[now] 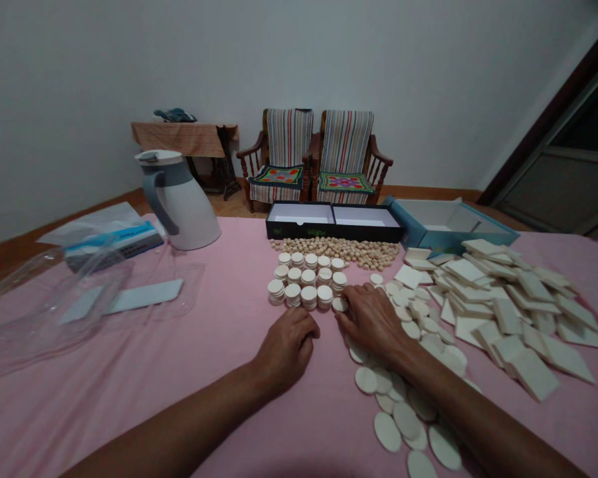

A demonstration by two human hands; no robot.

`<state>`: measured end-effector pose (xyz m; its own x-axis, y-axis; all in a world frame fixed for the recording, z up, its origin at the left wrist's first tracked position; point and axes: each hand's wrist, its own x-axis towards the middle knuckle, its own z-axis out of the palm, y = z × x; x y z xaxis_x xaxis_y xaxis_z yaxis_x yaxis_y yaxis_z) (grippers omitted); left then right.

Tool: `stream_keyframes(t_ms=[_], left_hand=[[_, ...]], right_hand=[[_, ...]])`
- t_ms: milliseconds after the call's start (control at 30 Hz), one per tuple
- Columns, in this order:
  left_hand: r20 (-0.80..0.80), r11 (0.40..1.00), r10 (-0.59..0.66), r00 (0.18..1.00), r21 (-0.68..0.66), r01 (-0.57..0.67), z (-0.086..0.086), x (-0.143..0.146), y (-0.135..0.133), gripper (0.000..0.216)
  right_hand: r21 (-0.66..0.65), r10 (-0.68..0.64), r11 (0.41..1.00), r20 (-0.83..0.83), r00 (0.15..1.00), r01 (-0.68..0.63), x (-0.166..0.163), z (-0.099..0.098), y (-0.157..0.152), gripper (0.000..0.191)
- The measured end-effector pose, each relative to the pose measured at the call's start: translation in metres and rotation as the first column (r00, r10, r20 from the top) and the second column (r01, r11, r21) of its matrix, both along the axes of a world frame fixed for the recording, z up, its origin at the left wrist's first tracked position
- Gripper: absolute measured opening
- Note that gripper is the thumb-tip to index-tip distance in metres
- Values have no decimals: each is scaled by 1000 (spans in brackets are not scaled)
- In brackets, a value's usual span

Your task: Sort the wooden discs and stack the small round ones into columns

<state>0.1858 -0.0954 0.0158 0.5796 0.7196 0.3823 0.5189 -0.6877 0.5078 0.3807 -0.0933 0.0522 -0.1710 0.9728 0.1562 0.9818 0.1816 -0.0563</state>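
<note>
My left hand (pixel 286 345) rests on the pink tablecloth (pixel 189 378) with its fingers curled in, just in front of the neat stacks of round white discs (pixel 306 279). My right hand (pixel 371 318) lies over a loose spread of round discs (pixel 403 405), its fingertips touching a disc at the right end of the front row of stacks. What the left hand holds, if anything, is hidden. Behind the stacks lies a heap of small wooden beads (pixel 343 249).
A pile of square white tiles (pixel 508 299) covers the right side. A black open box (pixel 333 222) and a blue open box (pixel 443 226) stand at the back. A white jug (pixel 179 199), a clear plastic lid (pixel 54 305) and a packet (pixel 114 242) sit left.
</note>
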Motion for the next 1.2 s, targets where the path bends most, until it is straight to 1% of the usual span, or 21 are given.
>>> stream_keyframes(t_ms=[133, 233, 333, 433, 500, 533, 633, 700, 767, 833, 900, 1100, 1200], left_hand=[[1, 1000, 0, 1000, 3, 0, 0, 0, 1, 20], [2, 1000, 0, 1000, 9, 0, 0, 0, 1, 20], [3, 1000, 3, 1000, 13, -3, 0, 0, 1, 21], [0, 1000, 6, 1000, 7, -6, 0, 0, 0, 22], [1, 1000, 2, 1000, 6, -2, 0, 0, 0, 22], [2, 1000, 1, 1000, 7, -1, 1, 0, 0, 22], [7, 1000, 2, 1000, 4, -2, 0, 0, 1, 22], [5, 1000, 1, 1000, 4, -1, 0, 0, 1, 22], [1, 1000, -3, 1000, 6, 3, 0, 0, 1, 22], [3, 1000, -5, 1000, 8, 5, -1, 0, 1, 22], [11, 1000, -4, 1000, 7, 4, -1, 0, 1, 22], [7, 1000, -4, 1000, -8, 5, 0, 0, 1, 21], [4, 1000, -1, 1000, -10, 1, 1, 0, 1, 21]], right_hand=[[0, -12, 1000, -8, 1000, 12, -2, -2, 0, 16], [0, -1, 1000, -28, 1000, 1, 3, 1, 1, 18], [38, 16, 999, -85, 996, -12, 20, 10, 5, 21], [99, -48, 993, -115, 992, 60, 44, 20, 13, 22], [73, -79, 994, -89, 993, 86, 57, 23, 17, 23], [36, -77, 996, -72, 994, 80, 61, 23, 19, 24], [-109, -23, 994, -21, 1000, 21, 64, 18, 21, 26], [-155, -8, 988, 16, 1000, 10, 63, 14, 23, 31], [-155, -28, 987, 47, 999, 35, 63, 10, 25, 37], [-148, -61, 987, 66, 996, 70, 64, 8, 27, 40], [-152, -69, 985, 69, 995, 79, 66, 6, 29, 37], [-169, -36, 985, 31, 999, 41, 70, 4, 34, 26], [-149, -38, 988, 19, 999, 41, 70, 4, 33, 30]])
